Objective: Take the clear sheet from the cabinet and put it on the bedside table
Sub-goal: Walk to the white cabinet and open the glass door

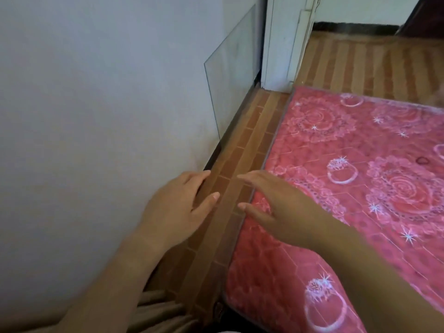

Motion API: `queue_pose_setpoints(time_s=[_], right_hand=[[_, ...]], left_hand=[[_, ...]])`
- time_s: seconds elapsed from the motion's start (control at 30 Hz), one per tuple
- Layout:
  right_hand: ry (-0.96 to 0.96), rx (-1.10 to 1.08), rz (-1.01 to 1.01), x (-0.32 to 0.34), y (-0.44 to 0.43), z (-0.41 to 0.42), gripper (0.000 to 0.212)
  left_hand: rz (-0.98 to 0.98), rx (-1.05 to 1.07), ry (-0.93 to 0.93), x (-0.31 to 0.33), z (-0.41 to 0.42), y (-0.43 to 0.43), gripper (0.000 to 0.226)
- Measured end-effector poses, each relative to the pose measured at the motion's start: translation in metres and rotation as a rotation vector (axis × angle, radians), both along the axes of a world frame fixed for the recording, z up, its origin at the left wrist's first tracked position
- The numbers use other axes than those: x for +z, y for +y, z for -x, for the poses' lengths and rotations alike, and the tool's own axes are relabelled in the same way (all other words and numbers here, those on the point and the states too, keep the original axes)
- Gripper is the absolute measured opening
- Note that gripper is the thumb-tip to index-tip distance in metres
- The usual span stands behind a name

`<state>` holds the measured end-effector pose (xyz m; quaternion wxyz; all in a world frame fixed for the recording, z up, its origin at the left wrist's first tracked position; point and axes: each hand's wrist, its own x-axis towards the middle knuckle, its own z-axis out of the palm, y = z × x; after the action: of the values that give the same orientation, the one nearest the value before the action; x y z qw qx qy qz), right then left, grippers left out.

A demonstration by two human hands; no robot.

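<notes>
A clear sheet [234,68] stands on edge on the floor, leaning against the white wall, its far end near a white door frame. My left hand [177,210] hovers low beside the wall, fingers spread, empty, well short of the sheet's near corner. My right hand [276,205] is stretched out over the strip of floor at the mattress edge, fingers apart, holding nothing. No cabinet or bedside table is in view.
A pink patterned mattress [360,176] fills the right side. A narrow strip of brown tiled floor [249,145] runs between wall [96,116] and mattress. The white door frame [281,44] stands at the far end. Beige cloth [156,311] lies at the bottom.
</notes>
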<state>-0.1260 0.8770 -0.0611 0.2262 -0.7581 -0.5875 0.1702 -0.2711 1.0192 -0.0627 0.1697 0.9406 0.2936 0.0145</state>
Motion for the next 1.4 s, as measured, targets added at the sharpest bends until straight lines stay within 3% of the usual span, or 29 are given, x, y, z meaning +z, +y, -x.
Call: queue_pose_setpoints(time_s=[0.43,0.77,0.97,1.2,1.4], right_hand=[[0.059,-0.047,0.023,-0.015,0.067,0.032,0.054],[0.068,-0.105,-0.041,-0.010,0.212,0.097,0.052],[0.078,-0.118,0.009,-0.008,0.267,0.103,0.055],[0.113,-0.189,0.038,-0.024,0.289,0.077,0.055],[0.092,-0.280,-0.011,-0.028,0.312,0.017,0.052]], left_hand=[[0.106,-0.007,-0.038,-0.010,0.040,0.070,0.060],[0.135,-0.002,-0.089,-0.007,0.095,0.205,0.068],[0.140,0.030,-0.022,-0.010,0.108,0.261,0.069],[0.190,-0.042,0.037,-0.019,0.077,0.297,0.071],[0.195,-0.133,-0.006,-0.016,0.005,0.335,0.068]])
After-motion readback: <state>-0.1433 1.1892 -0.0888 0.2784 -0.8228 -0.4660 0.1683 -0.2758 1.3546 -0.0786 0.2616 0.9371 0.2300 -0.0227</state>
